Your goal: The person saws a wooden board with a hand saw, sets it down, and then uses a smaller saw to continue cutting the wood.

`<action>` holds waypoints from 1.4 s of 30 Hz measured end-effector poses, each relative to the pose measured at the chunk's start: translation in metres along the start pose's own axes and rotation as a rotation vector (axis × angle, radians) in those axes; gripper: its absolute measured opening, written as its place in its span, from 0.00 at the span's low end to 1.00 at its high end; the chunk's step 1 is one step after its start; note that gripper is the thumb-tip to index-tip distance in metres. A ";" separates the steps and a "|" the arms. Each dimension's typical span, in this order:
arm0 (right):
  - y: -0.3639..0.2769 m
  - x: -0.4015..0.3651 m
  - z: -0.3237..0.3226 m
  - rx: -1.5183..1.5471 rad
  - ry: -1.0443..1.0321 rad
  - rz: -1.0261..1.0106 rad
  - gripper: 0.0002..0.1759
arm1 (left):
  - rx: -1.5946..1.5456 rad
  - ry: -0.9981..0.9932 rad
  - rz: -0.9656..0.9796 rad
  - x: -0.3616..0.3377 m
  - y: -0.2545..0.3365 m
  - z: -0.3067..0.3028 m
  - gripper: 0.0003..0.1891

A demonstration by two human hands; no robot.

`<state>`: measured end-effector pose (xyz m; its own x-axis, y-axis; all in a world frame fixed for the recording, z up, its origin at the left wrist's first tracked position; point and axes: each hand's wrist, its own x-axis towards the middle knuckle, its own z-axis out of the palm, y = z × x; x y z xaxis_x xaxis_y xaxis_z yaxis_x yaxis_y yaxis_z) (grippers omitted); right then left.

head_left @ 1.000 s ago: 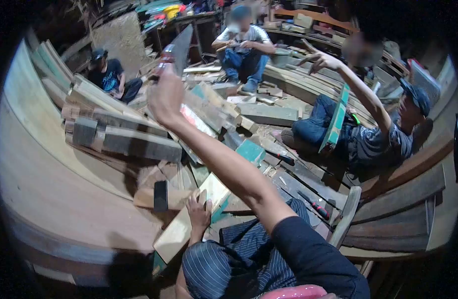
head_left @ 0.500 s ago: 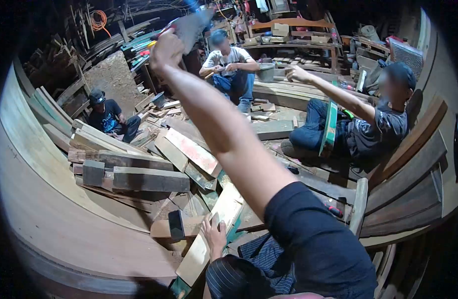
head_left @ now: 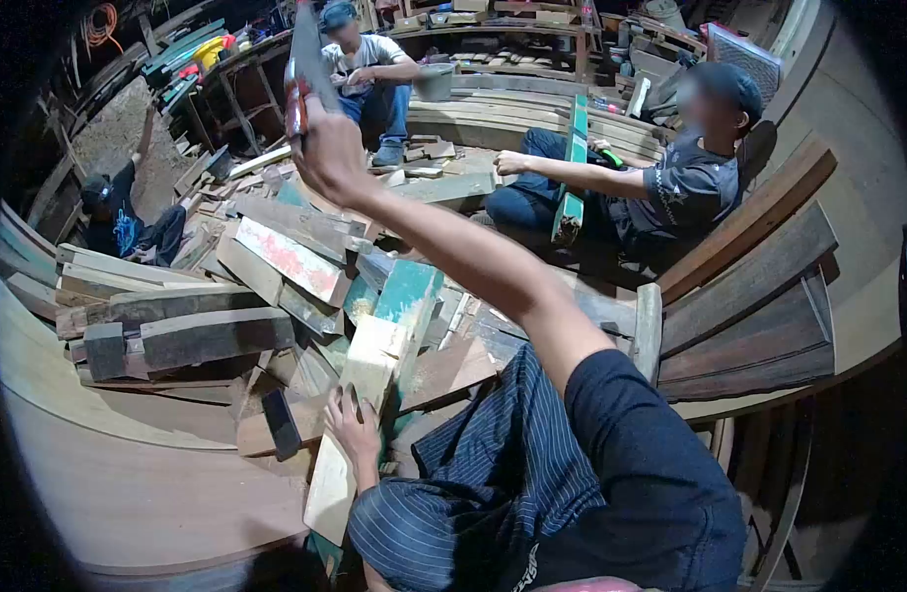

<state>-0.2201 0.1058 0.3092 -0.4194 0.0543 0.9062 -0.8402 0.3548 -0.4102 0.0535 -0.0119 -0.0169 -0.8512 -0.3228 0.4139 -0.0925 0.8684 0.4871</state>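
Note:
My right hand is raised high in front of me, fingers closed round the reddish handle of a handsaw. The saw's grey blade points upward and is a little blurred. Low in the view, my left hand lies with spread fingers on a pale wooden plank. That plank slants away from me over a green-painted timber. Left of the hand, a dark phone rests on a short brown board.
Stacked dark beams stand at left, beside a red-stained block. A person sits at right near a green post. Two more people, one at the back and one at left, sit among wood scraps.
My view has shifted, and my right hand with the saw sits lower, its blade now more upright. The right-hand person's arm has dropped; the left-hand person has raised an arm.

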 end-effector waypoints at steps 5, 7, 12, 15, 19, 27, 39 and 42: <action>-0.021 -0.129 -0.051 0.216 -0.188 0.269 0.09 | -0.005 0.000 0.011 0.000 -0.002 0.000 0.22; -0.019 -0.180 -0.062 0.207 -0.224 0.336 0.14 | 0.042 -0.021 0.003 0.002 -0.003 0.001 0.22; -0.034 -0.271 -0.113 0.180 -0.407 0.544 0.11 | -0.032 0.001 -0.027 0.001 0.000 0.000 0.21; -0.038 -0.294 -0.144 0.234 -0.343 0.498 0.10 | -0.068 0.024 0.033 0.000 -0.008 0.004 0.23; -0.039 -0.312 -0.188 0.139 -0.436 0.677 0.09 | -0.017 -0.061 -0.050 -0.001 0.002 -0.007 0.29; -0.037 -0.334 -0.265 -0.177 -0.574 0.579 0.10 | 0.127 -0.158 -0.115 0.001 -0.003 0.004 0.54; -0.065 -0.338 -0.278 -0.037 -0.616 0.424 0.10 | 0.159 -0.160 -0.141 0.003 0.002 0.001 0.55; -0.062 -0.351 -0.273 -0.010 -0.632 0.539 0.11 | 0.160 -0.159 -0.139 0.004 0.004 -0.002 0.54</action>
<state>0.0727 0.3194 0.0444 -0.8803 -0.3142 0.3555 -0.4667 0.4388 -0.7679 0.0506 -0.0103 -0.0115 -0.8940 -0.3906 0.2194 -0.2837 0.8727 0.3974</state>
